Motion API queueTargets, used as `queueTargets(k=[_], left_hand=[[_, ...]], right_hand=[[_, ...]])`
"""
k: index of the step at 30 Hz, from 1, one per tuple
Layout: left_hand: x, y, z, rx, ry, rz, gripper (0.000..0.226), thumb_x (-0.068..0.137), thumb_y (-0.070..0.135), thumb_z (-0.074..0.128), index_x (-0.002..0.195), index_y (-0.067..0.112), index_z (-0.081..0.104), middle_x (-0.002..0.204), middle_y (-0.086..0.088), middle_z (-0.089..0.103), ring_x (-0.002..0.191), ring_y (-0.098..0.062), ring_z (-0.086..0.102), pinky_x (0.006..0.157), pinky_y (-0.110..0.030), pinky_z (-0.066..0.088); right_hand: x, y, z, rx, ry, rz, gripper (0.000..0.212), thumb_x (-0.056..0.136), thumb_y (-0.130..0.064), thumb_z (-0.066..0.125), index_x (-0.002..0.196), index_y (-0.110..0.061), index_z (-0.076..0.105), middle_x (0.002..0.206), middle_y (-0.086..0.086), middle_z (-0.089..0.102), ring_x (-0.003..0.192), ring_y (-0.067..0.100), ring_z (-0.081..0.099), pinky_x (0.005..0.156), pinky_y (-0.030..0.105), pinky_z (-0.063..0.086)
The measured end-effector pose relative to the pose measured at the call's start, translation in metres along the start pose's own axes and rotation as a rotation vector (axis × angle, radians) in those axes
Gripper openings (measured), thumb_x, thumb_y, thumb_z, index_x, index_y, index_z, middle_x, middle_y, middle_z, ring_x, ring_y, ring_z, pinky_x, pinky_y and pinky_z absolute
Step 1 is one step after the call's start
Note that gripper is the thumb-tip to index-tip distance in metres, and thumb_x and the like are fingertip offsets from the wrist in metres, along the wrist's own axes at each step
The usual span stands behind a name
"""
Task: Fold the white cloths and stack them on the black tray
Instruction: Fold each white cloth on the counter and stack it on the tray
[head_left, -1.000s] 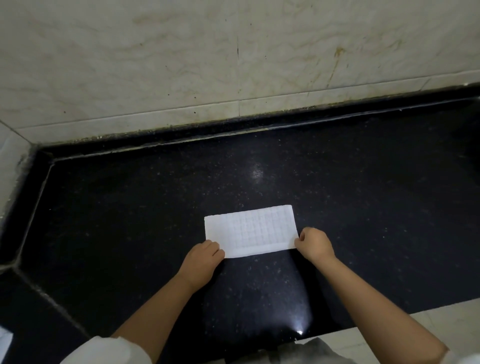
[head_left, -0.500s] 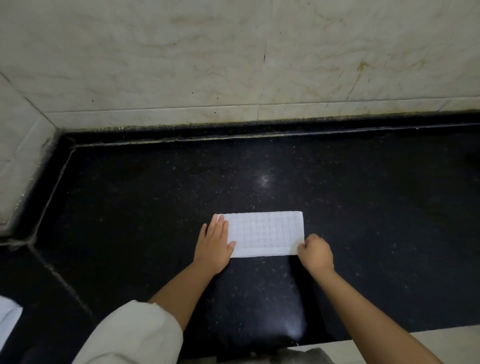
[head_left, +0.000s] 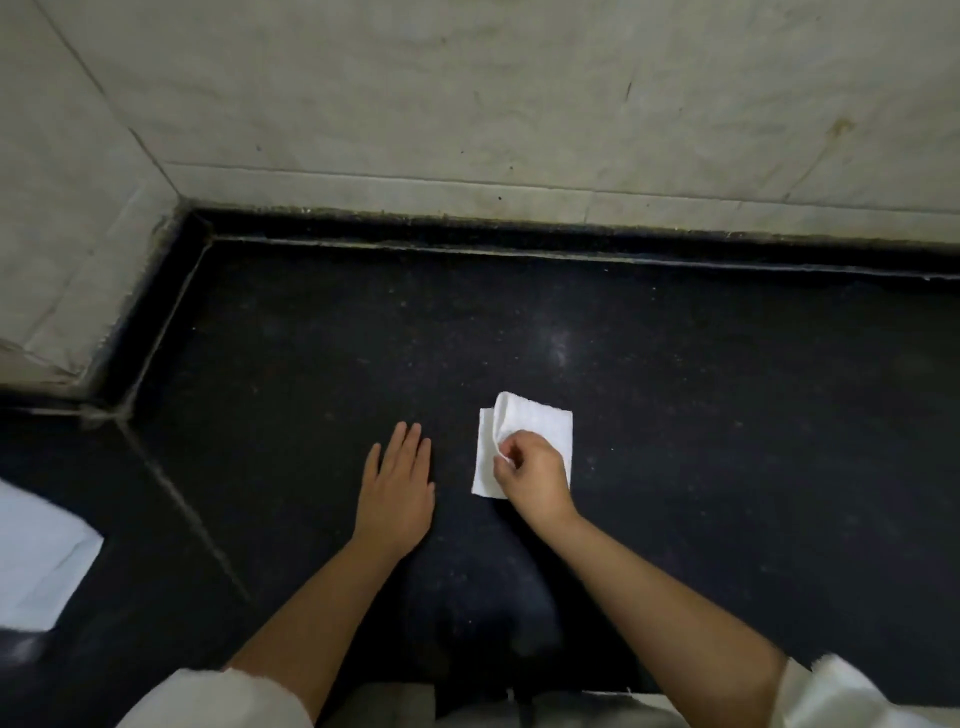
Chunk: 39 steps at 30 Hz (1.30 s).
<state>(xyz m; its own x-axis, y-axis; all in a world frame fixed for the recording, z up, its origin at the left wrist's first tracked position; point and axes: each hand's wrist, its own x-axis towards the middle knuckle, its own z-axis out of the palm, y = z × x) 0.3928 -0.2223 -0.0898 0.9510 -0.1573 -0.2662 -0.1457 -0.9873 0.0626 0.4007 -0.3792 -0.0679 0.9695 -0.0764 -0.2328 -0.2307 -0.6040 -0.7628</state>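
A black speckled tabletop (head_left: 675, 364) with a seam line running diagonally at the left meets a pale marbled wall (head_left: 467, 93) at the back; grime, or perhaps worn sealant, lines the joint between them.

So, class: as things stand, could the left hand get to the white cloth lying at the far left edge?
Probably yes. The left hand lies flat and holds nothing, and only bare black counter shows between it and that cloth. The right hand pinches the folded cloth.
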Motion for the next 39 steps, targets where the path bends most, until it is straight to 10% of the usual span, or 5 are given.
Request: queueTargets(k=[10,17,28,33,39], left_hand=[[-0.022,-0.036,0.017,0.026,0.197,0.047,0.056,0.046,0.021,0.09,0.096,0.006,0.073,0.109,-0.013,0.071,0.105,-0.029,0.067,0.081,-0.045,0.055],[-0.003,-0.007,0.02,-0.272,0.47,0.388,0.035,0.076,0.021,0.043,0.101,0.009,0.065,0.099,-0.009,0.072,0.106,-0.018,0.047,0.08,-0.038,0.056],[0.02,0.029,0.021,-0.059,0.262,0.591,0.047,0.034,0.05,0.088,0.069,0.023,0.073,0.069,0.011,0.067,0.062,-0.006,0.066,0.06,-0.016,0.053],[0.02,0.041,0.014,0.035,0.227,0.594,0.031,0.049,0.036,0.088,0.07,0.02,0.071,0.069,0.007,0.065,0.066,-0.011,0.064,0.068,-0.022,0.05],[0.016,0.097,-0.005,-0.081,0.461,0.893,0.009,0.076,0.022,0.044,0.084,0.02,0.048,0.063,0.004,0.063,0.062,-0.013,0.051,0.066,-0.026,0.03]], right_hand=[[0.0,-0.003,0.023,-0.235,-0.218,-0.059,0.027,0.087,-0.008,0.051,0.11,0.003,0.056,0.11,0.018,0.062,0.102,0.028,0.057,0.082,0.025,0.042],[-0.022,0.038,-0.026,-0.45,-0.092,-0.204,0.031,0.068,0.007,0.063,0.098,0.0,0.068,0.095,0.016,0.07,0.088,0.037,0.064,0.08,0.041,0.05],[-0.014,0.049,-0.03,-0.813,-0.21,-0.262,0.03,0.062,-0.014,0.041,0.059,-0.018,0.07,0.059,-0.004,0.065,0.051,0.012,0.06,0.047,0.018,0.049],[-0.018,0.036,-0.049,-0.516,-0.247,-0.172,0.026,0.085,-0.004,0.047,0.102,0.003,0.065,0.104,0.019,0.065,0.098,0.03,0.058,0.089,0.034,0.046],[-0.066,0.062,-0.128,-0.275,-0.109,-0.063,0.027,0.084,0.0,0.049,0.103,-0.004,0.067,0.101,0.015,0.064,0.096,0.024,0.058,0.076,0.018,0.037]])
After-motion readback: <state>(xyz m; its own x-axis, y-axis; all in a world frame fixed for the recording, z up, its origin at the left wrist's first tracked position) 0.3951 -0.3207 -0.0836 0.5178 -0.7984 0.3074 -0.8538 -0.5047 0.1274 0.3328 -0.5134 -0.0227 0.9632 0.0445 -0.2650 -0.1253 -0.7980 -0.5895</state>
